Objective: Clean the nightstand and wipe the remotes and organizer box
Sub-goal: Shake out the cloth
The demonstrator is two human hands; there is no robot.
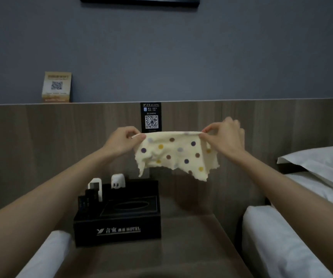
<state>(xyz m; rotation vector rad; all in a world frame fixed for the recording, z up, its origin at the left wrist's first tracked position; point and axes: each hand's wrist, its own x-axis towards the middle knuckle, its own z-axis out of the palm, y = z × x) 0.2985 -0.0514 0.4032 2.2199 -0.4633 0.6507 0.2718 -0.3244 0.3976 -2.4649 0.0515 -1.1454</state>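
Right bed (281,247) and left bed (41,257) border the worktop (191,237). Organizer box (117,223) at 8 o'clock, bare surface at its 3 o'clock. Dotted cloth (175,155) in air, 12 o'clock. Left hand (121,142) and right hand (225,137) pinch its top corners. Remotes (95,187) upright in box.

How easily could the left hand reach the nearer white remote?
Probably yes, after letting go: the left hand pinches the dotted cloth, but nothing stands between it and the nearer white remote sticking up from the black box.
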